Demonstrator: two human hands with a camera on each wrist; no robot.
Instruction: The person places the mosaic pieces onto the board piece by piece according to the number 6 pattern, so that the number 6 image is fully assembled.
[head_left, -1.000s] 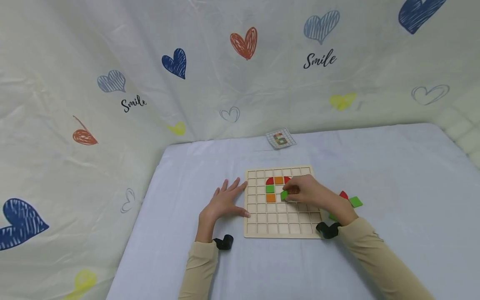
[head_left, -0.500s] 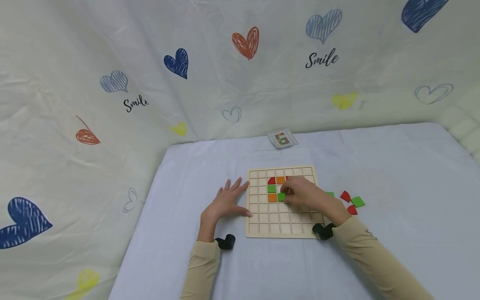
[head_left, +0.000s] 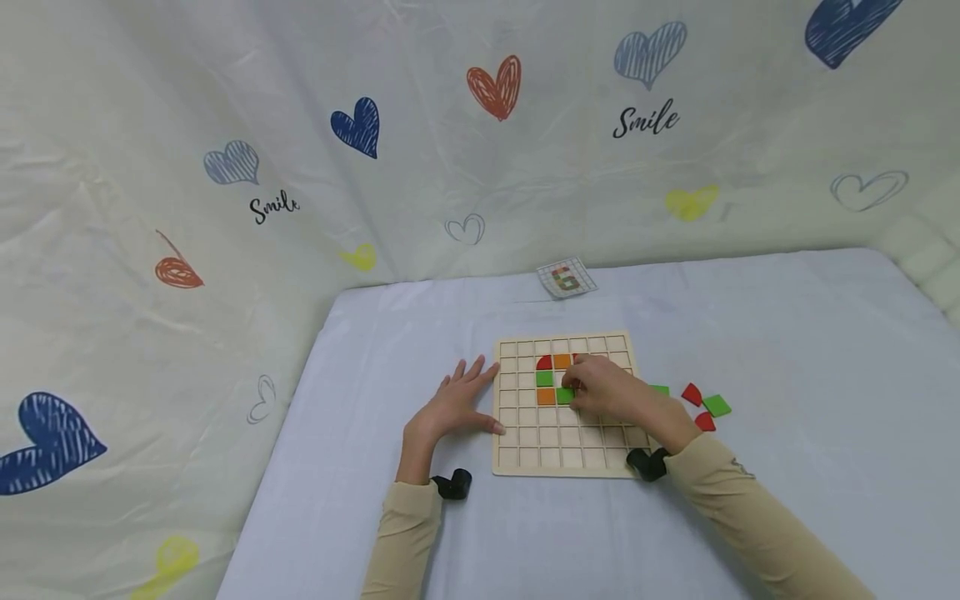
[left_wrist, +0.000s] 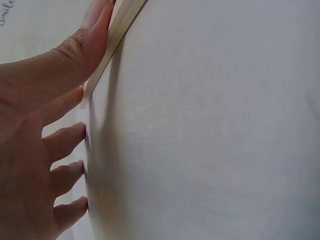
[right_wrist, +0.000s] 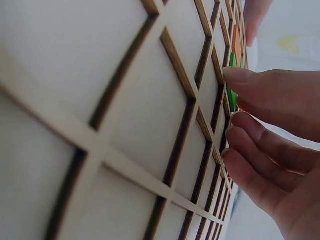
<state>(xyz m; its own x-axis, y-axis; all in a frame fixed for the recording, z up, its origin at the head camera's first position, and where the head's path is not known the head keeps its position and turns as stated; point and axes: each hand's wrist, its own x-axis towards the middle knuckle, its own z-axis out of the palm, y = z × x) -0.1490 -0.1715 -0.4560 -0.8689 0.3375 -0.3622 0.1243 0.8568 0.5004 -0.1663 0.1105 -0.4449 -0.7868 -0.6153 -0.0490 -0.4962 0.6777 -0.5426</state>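
A light wooden grid board (head_left: 558,458) lies on the white-covered table. My left hand (head_left: 450,408) is spread at its left side, thumb and forefinger touching the edge; the thumb (left_wrist: 82,52) shows against the rim in the left wrist view. Over the board my right hand (head_left: 607,387) pinches a green square tile (head_left: 564,396), which sits in a cell. In the right wrist view the thumb lies on this green tile (right_wrist: 231,97). Around it sit a red rounded tile (head_left: 544,363), two orange tiles and another green tile (head_left: 544,378). The right fingers cover part of the grid.
Right of the board lie red rounded tiles (head_left: 692,393) and a green square tile (head_left: 717,406); one more green tile (head_left: 660,390) is partly hidden by the forearm. A pattern card (head_left: 567,277) with a coloured figure rests near the table's back edge, before a printed cloth.
My right hand has lowered the green tile, tilted a second ago, flat into the cell right of the lower orange tile. The left hand keeps its place at the board's edge.
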